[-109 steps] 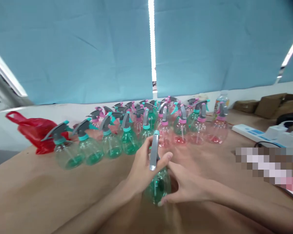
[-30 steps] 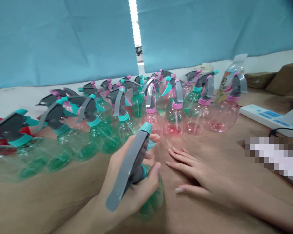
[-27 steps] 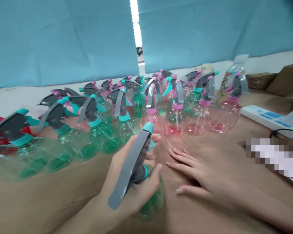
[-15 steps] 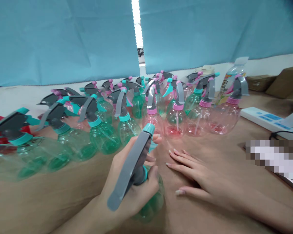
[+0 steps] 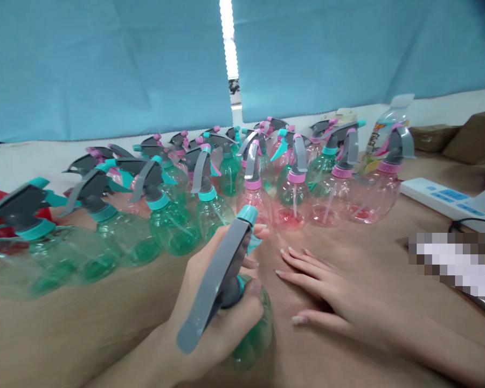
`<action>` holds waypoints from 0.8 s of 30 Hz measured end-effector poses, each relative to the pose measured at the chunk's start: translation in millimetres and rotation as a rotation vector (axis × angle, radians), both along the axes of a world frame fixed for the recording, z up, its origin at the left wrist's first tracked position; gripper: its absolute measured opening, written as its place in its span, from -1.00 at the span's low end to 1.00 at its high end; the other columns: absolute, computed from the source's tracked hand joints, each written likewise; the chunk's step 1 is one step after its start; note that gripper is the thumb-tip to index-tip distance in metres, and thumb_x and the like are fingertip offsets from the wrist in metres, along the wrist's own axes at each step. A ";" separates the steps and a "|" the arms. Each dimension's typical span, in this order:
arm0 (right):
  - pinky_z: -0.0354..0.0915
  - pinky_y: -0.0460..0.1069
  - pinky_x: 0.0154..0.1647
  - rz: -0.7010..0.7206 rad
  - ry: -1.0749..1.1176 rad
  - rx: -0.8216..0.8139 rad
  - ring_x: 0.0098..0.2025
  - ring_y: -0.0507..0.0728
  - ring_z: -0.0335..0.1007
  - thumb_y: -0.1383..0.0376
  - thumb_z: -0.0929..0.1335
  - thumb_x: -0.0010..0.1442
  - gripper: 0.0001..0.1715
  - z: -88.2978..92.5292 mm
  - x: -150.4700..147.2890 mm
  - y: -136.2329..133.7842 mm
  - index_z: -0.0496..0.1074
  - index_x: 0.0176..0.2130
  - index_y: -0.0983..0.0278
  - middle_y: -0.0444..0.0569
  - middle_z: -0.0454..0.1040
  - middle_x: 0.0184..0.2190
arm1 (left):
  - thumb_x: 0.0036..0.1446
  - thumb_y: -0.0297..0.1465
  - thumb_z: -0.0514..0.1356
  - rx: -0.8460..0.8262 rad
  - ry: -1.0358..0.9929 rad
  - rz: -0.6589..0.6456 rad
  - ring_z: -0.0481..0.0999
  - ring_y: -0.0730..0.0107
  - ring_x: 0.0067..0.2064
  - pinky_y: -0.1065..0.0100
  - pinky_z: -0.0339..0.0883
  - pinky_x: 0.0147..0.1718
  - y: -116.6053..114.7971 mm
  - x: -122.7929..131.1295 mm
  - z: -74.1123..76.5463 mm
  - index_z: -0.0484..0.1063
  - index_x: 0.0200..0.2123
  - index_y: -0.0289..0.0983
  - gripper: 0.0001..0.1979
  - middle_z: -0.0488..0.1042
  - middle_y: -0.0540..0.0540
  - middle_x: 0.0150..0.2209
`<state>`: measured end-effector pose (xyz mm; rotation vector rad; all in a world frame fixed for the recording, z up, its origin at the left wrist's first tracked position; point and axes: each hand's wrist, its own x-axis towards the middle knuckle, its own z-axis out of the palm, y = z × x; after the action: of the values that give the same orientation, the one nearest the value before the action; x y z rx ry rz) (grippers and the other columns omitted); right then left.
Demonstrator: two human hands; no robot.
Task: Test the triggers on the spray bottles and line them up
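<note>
My left hand (image 5: 222, 318) is wrapped round the neck of a green spray bottle (image 5: 254, 337) near the table's front. Its grey trigger head has a turquoise nozzle that points away from me; part of the bottle is hidden by my fingers. To its right, my right hand (image 5: 327, 291) lies palm down on the brown tabletop (image 5: 372, 253), fingers spread and nothing in them. Beyond both hands stands a green spray bottle (image 5: 173, 229) with a turquoise collar, and a pink spray bottle (image 5: 290, 202) with a pink collar is in the same crowd.
Several more green and pink spray bottles fill the table's back and left. A labelled plastic drink bottle (image 5: 383, 126) stands behind them. At right are a white power strip (image 5: 440, 194), a blurred-out phone-like object (image 5: 452, 264) and cardboard boxes (image 5: 475, 137). Blue cloth (image 5: 145, 64) covers the wall.
Almost nothing differs. The view has shifted very slightly; my left hand still grips the spray bottle and my right hand still rests flat on the table.
</note>
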<state>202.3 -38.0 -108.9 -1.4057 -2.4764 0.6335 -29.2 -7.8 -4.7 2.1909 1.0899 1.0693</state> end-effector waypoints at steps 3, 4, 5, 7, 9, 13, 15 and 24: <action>-0.03 0.37 0.33 0.002 0.002 0.003 0.41 0.38 -0.24 -0.15 0.25 0.28 -0.20 1.0 -0.3 0.1 0.03 0.37 0.04 -0.04 -0.11 0.41 | -0.06 -0.41 0.10 -0.006 0.003 0.013 0.59 0.32 -0.36 0.32 0.55 -0.33 -0.1 -0.8 -1.4 0.46 -0.09 -0.14 -0.60 0.60 -0.06 -0.19; -0.03 0.37 0.33 0.003 0.005 0.001 0.41 0.38 -0.23 -0.15 0.25 0.28 -0.19 1.2 -0.3 0.0 0.03 0.37 0.04 -0.04 -0.10 0.41 | -0.06 -0.41 0.10 -0.008 -0.001 0.011 0.59 0.32 -0.35 0.32 0.55 -0.32 -0.1 -1.0 -1.6 0.46 -0.08 -0.14 -0.59 0.60 -0.06 -0.19; -0.03 0.37 0.33 0.003 0.009 -0.001 0.41 0.39 -0.23 -0.15 0.26 0.28 -0.19 1.1 -0.2 -0.1 0.03 0.37 0.04 -0.04 -0.09 0.41 | -0.06 -0.42 0.10 -0.005 -0.003 0.008 0.59 0.32 -0.34 0.31 0.55 -0.31 -0.1 -1.1 -1.6 0.46 -0.08 -0.14 -0.59 0.60 -0.06 -0.18; -0.03 0.38 0.33 -0.002 0.024 -0.003 0.41 0.39 -0.23 -0.13 0.27 0.28 -0.20 0.5 -0.1 -0.3 0.03 0.36 0.04 -0.03 -0.08 0.41 | -0.06 -0.42 0.09 0.009 0.005 0.008 0.60 0.30 -0.32 0.29 0.55 -0.27 -0.1 -1.4 -0.4 0.46 -0.09 -0.14 -0.59 0.60 -0.05 -0.18; -0.03 0.37 0.33 -0.009 0.045 -0.002 0.41 0.40 -0.23 -0.12 0.29 0.27 -0.20 -0.3 0.0 -0.4 0.04 0.36 0.04 -0.03 -0.07 0.41 | -0.06 -0.43 0.10 0.012 0.034 -0.001 0.60 0.28 -0.29 0.26 0.55 -0.23 0.0 -1.9 2.1 0.46 -0.10 -0.14 -0.60 0.60 -0.05 -0.19; -0.05 0.36 0.34 -0.010 0.072 0.002 0.42 0.39 -0.24 -0.09 0.31 0.26 -0.20 -1.3 0.1 -0.7 0.05 0.36 0.04 -0.03 -0.09 0.41 | -0.07 -0.46 0.10 -0.036 0.084 -0.053 0.61 0.25 -0.21 0.26 0.54 -0.18 -1.5 -3.2 10.8 0.48 -0.12 -0.14 -0.61 0.60 -0.04 -0.23; -0.04 0.36 0.34 -0.009 0.073 0.002 0.42 0.38 -0.25 -0.09 0.31 0.27 -0.21 -1.2 0.3 -0.9 0.05 0.36 0.03 -0.04 -0.09 0.41 | -0.07 -0.48 0.10 -0.059 0.099 -0.070 0.61 0.24 -0.20 0.27 0.55 -0.18 -4.1 -3.1 15.7 0.48 -0.15 -0.14 -0.62 0.59 -0.03 -0.23; -0.05 0.36 0.34 0.000 0.072 0.007 0.42 0.38 -0.25 -0.08 0.31 0.28 -0.21 -0.9 1.0 -1.1 0.04 0.36 0.02 -0.05 -0.11 0.42 | -0.06 -0.48 0.10 -0.004 0.133 0.023 0.58 0.29 -0.34 0.33 0.54 -0.33 -9.4 -2.0 20.3 0.46 -0.31 -0.14 -0.77 0.55 0.01 -0.35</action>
<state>203.3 -39.1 -109.7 -1.3563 -2.4208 0.6624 -31.2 -17.2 15.6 2.2790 1.1760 0.9416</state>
